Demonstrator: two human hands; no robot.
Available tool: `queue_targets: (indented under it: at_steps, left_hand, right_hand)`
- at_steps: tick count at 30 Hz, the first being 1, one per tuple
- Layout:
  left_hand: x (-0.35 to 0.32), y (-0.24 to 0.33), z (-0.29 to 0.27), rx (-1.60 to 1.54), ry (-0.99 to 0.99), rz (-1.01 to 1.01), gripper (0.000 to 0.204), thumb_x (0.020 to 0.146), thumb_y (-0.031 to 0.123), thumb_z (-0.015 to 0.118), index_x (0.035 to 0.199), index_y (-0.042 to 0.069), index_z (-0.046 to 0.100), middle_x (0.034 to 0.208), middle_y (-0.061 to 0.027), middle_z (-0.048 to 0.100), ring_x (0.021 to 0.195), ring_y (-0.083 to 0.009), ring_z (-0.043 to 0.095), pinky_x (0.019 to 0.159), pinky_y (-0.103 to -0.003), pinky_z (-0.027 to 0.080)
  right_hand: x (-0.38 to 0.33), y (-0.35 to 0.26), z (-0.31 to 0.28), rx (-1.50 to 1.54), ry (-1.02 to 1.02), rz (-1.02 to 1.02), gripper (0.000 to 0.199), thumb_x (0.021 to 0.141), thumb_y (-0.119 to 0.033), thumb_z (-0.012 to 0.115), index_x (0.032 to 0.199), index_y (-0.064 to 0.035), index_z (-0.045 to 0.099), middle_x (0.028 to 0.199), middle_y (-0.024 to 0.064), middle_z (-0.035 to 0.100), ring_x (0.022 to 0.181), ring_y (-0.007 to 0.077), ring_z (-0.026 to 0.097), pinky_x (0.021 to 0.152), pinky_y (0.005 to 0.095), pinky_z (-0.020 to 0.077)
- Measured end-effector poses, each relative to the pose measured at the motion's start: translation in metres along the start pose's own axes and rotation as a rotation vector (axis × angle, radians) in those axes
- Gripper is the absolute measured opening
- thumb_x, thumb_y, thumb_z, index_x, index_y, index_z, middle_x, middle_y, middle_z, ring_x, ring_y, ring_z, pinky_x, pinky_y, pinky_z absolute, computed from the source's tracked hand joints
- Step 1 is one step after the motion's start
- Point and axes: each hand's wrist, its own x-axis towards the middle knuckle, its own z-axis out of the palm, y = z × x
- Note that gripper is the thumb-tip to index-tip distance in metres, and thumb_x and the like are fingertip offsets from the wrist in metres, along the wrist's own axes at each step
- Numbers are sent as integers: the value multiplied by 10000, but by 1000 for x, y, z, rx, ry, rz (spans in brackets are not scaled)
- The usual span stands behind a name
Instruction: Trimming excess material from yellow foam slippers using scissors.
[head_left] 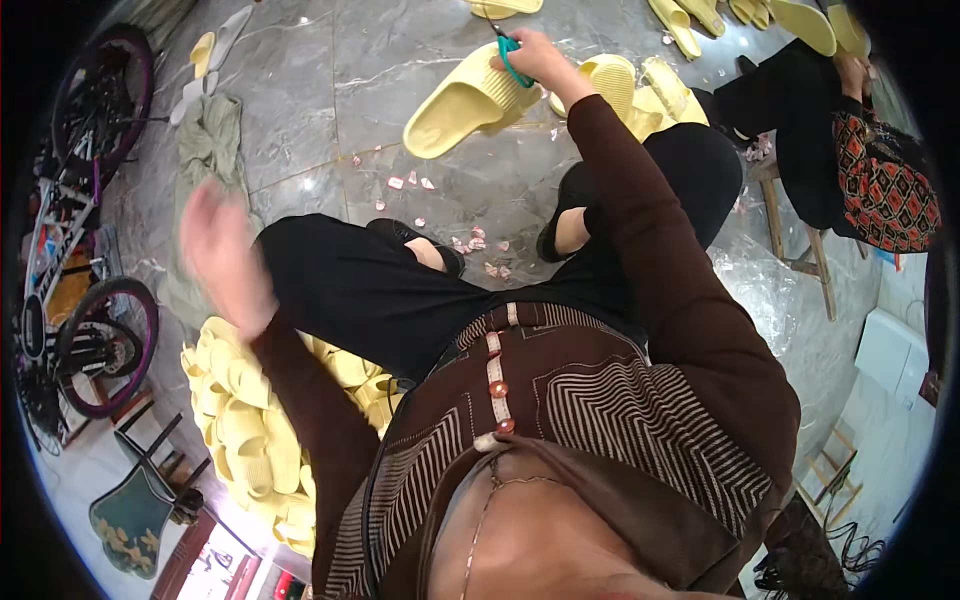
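Note:
My right hand (543, 66) is closed around the teal handles of a pair of scissors (514, 62), and the dark blades point away from me. A yellow slipper (446, 112) with a ribbed strap is right at that hand; I cannot tell whether the fingers also grip it. Over my left knee, my left hand (222, 255) is blurred by motion. Its fingers look stretched out, with nothing visible in them. Below it, beside my left thigh, is a large heap of yellow slippers (245, 430).
More yellow slippers (608, 82) lie beyond my right knee. Small pinkish-white scraps (477, 240) are scattered between my feet. A greenish cloth (210, 140) and a bicycle (85, 210) are at the left. Another person (885, 180) sits at the right by a wooden stool (800, 262).

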Motion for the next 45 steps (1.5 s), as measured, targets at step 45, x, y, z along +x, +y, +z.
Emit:
queue_targets:
  at_steps: [45]
  left_hand:
    - [26, 30, 177, -1435, -280, -840, 173, 850, 53, 507, 1014, 23, 552, 993, -64, 603, 876, -155, 583, 771, -290, 467]
  right_hand:
    - [-135, -33, 22, 1481, -673, -124, 453, 741, -187, 571, 1124, 28, 462, 770, 35, 528, 707, 114, 533, 543, 257, 492]
